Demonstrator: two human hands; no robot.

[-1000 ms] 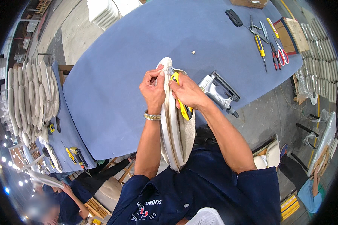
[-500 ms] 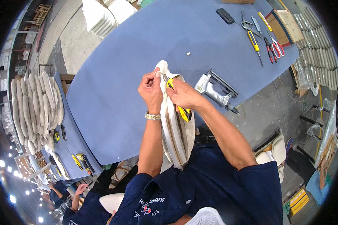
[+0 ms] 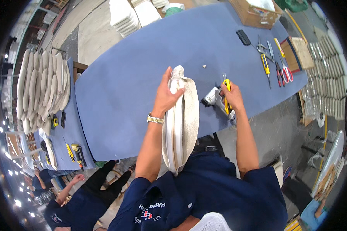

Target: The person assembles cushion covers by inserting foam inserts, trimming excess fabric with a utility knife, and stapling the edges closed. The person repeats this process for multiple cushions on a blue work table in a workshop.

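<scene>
A pale seat cushion [image 3: 191,111] stands on edge against my body, its far end over the blue table. My left hand [image 3: 167,97] is closed over its upper edge, thumb on the right side and fingers on the left. The cover's flap hangs loose on the right, with white padding and a brown strip along the edge. My right hand [image 3: 234,97] is closed around a yellow utility knife [image 3: 227,85], blade pointing away from me. Right beside it is a silver staple gun [image 3: 211,95], partly hidden; whether the hand touches it I cannot tell.
Screwdriver [image 3: 265,67], pliers [image 3: 279,73] and red-handled scissors [image 3: 287,72] lie at the right of the blue table [image 3: 135,96]. A cardboard box [image 3: 258,15] stands at the far edge. Stacked cushions [image 3: 42,84] fill the left side table. A co-worker [image 3: 81,192] is at lower left.
My right hand has drawn the knife away from the cushion, rightward to the staple gun, which now lies turned differently. The left hand has changed from a pinch to a wider grip. The view has shifted.
</scene>
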